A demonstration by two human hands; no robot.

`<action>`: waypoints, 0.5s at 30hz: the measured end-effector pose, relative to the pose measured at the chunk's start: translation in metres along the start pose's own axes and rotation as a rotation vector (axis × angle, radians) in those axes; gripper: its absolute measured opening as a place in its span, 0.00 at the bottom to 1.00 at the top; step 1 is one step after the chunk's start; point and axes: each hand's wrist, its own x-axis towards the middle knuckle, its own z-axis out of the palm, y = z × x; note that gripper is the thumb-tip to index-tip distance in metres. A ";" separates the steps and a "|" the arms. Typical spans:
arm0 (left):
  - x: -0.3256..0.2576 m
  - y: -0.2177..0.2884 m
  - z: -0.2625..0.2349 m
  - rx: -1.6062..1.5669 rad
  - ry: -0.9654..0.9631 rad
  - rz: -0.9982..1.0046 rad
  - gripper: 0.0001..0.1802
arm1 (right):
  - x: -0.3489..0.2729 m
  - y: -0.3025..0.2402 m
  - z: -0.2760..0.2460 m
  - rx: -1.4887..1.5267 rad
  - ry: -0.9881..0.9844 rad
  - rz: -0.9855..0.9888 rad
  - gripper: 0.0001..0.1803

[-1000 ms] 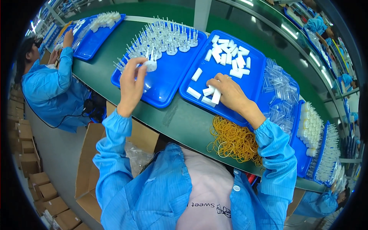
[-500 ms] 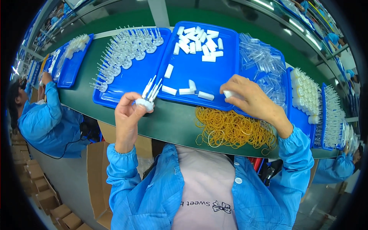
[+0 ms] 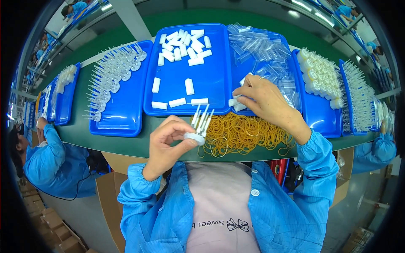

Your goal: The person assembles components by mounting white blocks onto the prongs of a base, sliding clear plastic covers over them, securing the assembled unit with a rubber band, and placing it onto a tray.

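My left hand (image 3: 168, 141) pinches the edge of a round, whitish base (image 3: 195, 138) with several thin white pins standing up from it. The piece is held over the green table, in front of the middle blue tray. My right hand (image 3: 265, 99) is closed, thumb against fingers, around short white cylinders (image 3: 234, 101) at that tray's right edge. How many are in the grip is partly hidden by the fingers. Nearest to the left hand in the middle tray (image 3: 168, 110), a few similar white cylinders (image 3: 177, 102) lie in a loose row; a heap of them sits farther back.
Yellow rubber bands (image 3: 240, 135) are piled at the table's near edge. A left tray (image 3: 122, 128) bears rows of pinned bases; a right tray (image 3: 242, 67) holds clear plastic tubes (image 3: 261, 48). Farther right are capped white assemblies (image 3: 314, 71). A co-worker (image 3: 50, 156) sits at left.
The view has swung, shifting the trays leftward in the picture. My left hand has brought the pinned base rightward, nearer my right hand. Both hands keep their grip.
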 end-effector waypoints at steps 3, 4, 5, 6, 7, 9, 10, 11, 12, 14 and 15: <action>0.004 -0.002 0.011 -0.019 -0.072 0.020 0.11 | -0.008 0.005 0.011 0.100 0.138 -0.061 0.11; 0.004 -0.001 0.013 -0.017 -0.078 0.019 0.11 | -0.010 0.007 0.011 0.102 0.142 -0.056 0.11; 0.004 0.000 0.015 -0.015 -0.083 0.009 0.11 | -0.010 0.009 0.011 0.169 0.140 -0.034 0.12; 0.003 0.000 0.017 -0.012 -0.087 0.000 0.11 | -0.010 0.011 0.011 0.236 0.136 -0.013 0.14; 0.002 0.000 0.018 -0.011 -0.088 -0.001 0.11 | -0.008 0.013 0.010 0.238 0.137 -0.013 0.14; 0.002 -0.002 0.019 -0.017 -0.121 -0.025 0.11 | 0.000 0.014 0.006 0.335 0.083 0.025 0.14; 0.001 -0.003 0.020 -0.015 -0.117 -0.026 0.11 | 0.007 0.015 0.007 0.338 0.082 0.021 0.14; 0.001 -0.005 0.022 -0.014 -0.145 -0.031 0.11 | 0.016 0.015 0.009 0.324 0.097 -0.030 0.17; -0.003 -0.004 0.023 -0.006 -0.165 -0.035 0.11 | 0.027 0.011 0.012 0.312 0.113 -0.091 0.20; -0.004 -0.001 0.027 0.006 -0.173 -0.056 0.12 | 0.052 0.002 0.027 0.204 0.123 -0.209 0.22; -0.003 -0.001 0.029 0.008 -0.208 -0.047 0.13 | 0.063 -0.002 0.036 0.091 0.136 -0.316 0.25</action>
